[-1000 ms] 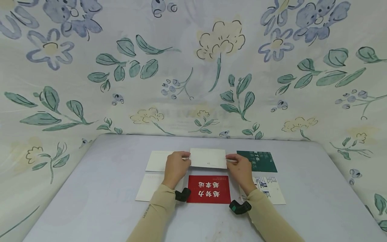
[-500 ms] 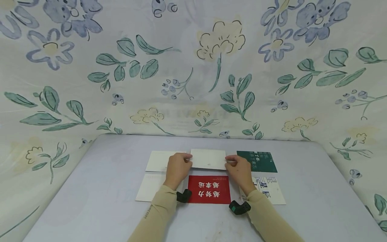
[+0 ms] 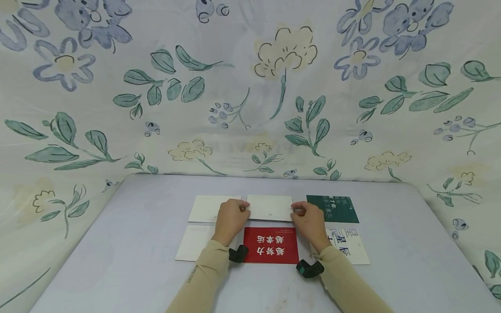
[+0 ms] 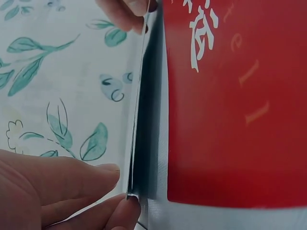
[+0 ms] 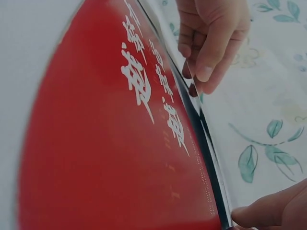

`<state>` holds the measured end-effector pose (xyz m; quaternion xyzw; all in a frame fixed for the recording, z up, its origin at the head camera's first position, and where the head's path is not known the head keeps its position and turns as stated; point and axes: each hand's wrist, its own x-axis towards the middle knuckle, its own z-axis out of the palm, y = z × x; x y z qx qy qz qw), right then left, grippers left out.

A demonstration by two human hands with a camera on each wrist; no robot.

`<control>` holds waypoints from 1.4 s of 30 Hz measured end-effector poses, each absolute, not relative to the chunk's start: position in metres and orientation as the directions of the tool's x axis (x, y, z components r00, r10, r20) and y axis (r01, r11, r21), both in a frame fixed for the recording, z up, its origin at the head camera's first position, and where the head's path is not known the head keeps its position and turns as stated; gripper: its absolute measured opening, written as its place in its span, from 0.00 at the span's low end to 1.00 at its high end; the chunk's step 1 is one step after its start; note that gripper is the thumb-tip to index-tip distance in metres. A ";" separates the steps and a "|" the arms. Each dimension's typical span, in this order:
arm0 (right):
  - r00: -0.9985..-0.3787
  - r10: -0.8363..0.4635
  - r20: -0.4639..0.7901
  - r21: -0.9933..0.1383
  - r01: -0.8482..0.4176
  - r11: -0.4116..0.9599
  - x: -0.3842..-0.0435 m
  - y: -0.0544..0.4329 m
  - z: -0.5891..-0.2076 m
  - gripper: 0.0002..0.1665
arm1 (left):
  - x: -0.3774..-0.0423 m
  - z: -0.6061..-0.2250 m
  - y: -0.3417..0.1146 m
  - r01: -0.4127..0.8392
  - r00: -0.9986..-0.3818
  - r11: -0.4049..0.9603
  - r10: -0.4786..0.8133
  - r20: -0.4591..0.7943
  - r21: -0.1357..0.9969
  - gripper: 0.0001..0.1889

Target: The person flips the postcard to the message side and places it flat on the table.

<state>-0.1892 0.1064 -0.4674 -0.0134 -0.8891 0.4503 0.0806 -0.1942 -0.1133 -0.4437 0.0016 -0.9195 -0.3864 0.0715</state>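
A white card (image 3: 270, 208) with a small mark near its front edge is in the back row, between both hands. My left hand (image 3: 231, 221) pinches its left edge between thumb and fingers; my right hand (image 3: 310, 221) pinches the right edge. In the left wrist view the card (image 4: 136, 105) appears nearly edge-on, with a dark strip beside it. The left thumb (image 4: 81, 177) lies on one face, fingertips at the lower corner. Just in front lies a red card (image 3: 271, 245) with white characters. The right wrist view shows the right thumb (image 5: 259, 211) at the card's end.
To the left lie two more white cards, a back one (image 3: 201, 208) and a front one (image 3: 192, 243), partly covered by the left arm. A dark green card (image 3: 338, 209) and a white card with blue characters (image 3: 350, 245) lie right. Floral cloth (image 3: 250, 108) hangs behind the table (image 3: 117, 269).
Both hands have brought the white card slightly down and toward me, nearer the red card. The other cards have stayed in place.
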 end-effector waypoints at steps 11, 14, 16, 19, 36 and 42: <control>-0.991 0.081 0.107 -0.798 -0.037 0.601 -0.188 0.106 -0.466 0.16 | -0.193 -0.443 -0.114 0.070 -0.989 0.726 -0.042 0.145 0.684 0.10; -0.992 0.083 0.094 -0.797 -0.025 0.603 -0.188 0.105 -0.465 0.16 | -0.193 -0.443 -0.114 0.065 -0.988 0.729 -0.047 0.145 0.681 0.10; -0.993 0.083 0.089 -0.796 -0.020 0.605 -0.188 0.105 -0.464 0.16 | -0.192 -0.442 -0.114 0.065 -0.988 0.730 -0.049 0.147 0.680 0.10; -0.993 0.083 0.082 -0.797 -0.015 0.603 -0.188 0.105 -0.463 0.16 | -0.192 -0.441 -0.113 0.055 -0.989 0.724 -0.058 0.140 0.687 0.10; -0.993 0.072 0.093 -0.798 -0.031 0.602 -0.187 0.105 -0.456 0.19 | -0.186 -0.426 -0.113 0.050 -0.991 0.696 -0.055 0.122 0.717 0.13; -0.993 0.044 0.108 -0.806 -0.062 0.589 -0.186 0.109 -0.447 0.20 | -0.179 -0.417 -0.106 0.091 -0.990 0.665 -0.024 0.142 0.742 0.14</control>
